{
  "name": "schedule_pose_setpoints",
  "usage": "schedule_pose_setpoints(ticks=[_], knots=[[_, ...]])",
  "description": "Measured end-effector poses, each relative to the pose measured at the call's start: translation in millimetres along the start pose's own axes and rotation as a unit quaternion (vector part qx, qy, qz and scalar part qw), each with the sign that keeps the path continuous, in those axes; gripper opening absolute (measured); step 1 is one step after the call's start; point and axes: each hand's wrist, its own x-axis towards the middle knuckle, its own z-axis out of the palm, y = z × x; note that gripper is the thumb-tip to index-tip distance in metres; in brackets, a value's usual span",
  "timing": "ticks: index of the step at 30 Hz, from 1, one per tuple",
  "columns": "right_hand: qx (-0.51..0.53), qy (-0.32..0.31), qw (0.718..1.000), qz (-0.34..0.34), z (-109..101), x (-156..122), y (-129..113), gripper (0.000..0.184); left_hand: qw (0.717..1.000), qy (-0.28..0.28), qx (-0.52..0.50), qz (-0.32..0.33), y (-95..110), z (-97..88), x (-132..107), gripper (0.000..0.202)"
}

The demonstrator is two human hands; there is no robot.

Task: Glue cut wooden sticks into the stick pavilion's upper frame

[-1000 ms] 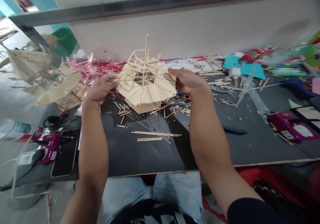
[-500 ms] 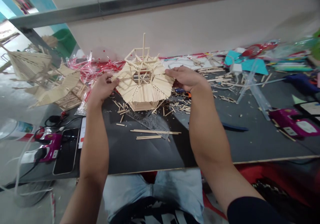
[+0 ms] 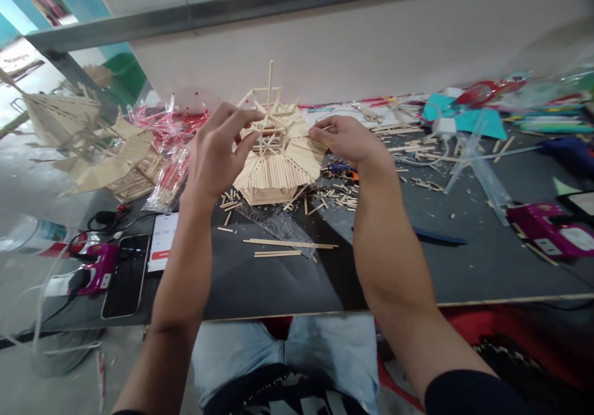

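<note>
A pavilion model made of thin wooden sticks [image 3: 270, 174] stands upright on the dark table, with a flared roof and a tall centre post [image 3: 270, 87]. My left hand [image 3: 218, 146] is raised over the model's left side, thumb and fingers apart with nothing between them, its fingertips near the post. It covers the left part of the roof. On the other side, my right hand [image 3: 350, 140] pinches the roof's right edge between thumb and fingers. In front of the model lie a clear plastic template [image 3: 278, 229] and a few long sticks [image 3: 290, 244].
A second stick model [image 3: 116, 155] stands at the left beside red plastic packaging [image 3: 162, 130]. Two phones [image 3: 125, 276] and a purple power strip [image 3: 99, 269] lie front left. Stick offcuts [image 3: 336, 197] litter the table; another purple power strip [image 3: 547, 229] is at right.
My left hand has let go of the roof's left edge and moved up and right over the model. My right hand stays at the right edge. More of the lit phone shows.
</note>
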Motion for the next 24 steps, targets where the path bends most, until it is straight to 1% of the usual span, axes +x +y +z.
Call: schedule_pose_setpoints(ticks=[3,5,7,8,11,14,20,24], knots=[[-0.019,0.001,1.000,-0.016,0.1,-3.2,-1.5,0.011,0.998,0.043,0.009,0.055,-4.0,15.6,2.5,0.025],[-0.023,-0.007,0.999,-0.024,-0.1,-3.5,-0.6,0.013,0.992,0.087,0.000,0.097,-11.7,26.2,4.8,0.022],[-0.020,-0.018,0.999,-0.026,-0.6,-2.3,1.3,0.015,0.987,0.104,-0.016,0.122,-19.2,34.5,6.8,0.021],[-0.017,-0.022,0.999,-0.024,-0.8,-1.4,2.3,0.015,0.986,0.104,-0.024,0.128,-22.2,37.4,7.6,0.021],[-0.005,-0.034,0.999,-0.019,-1.8,0.4,3.6,0.014,0.986,0.096,-0.049,0.131,-26.9,41.6,8.8,0.022],[0.002,-0.041,0.999,-0.016,-2.9,0.2,1.7,0.012,0.985,0.102,-0.061,0.126,-27.2,42.5,9.3,0.025],[-0.004,-0.043,0.999,-0.006,-3.4,-1.2,-1.7,0.012,0.986,0.106,-0.067,0.113,-24.0,42.7,10.5,0.026],[-0.003,-0.044,0.999,-0.009,-3.1,-0.4,0.2,0.014,0.985,0.114,-0.049,0.117,-24.7,40.4,12.9,0.026]])
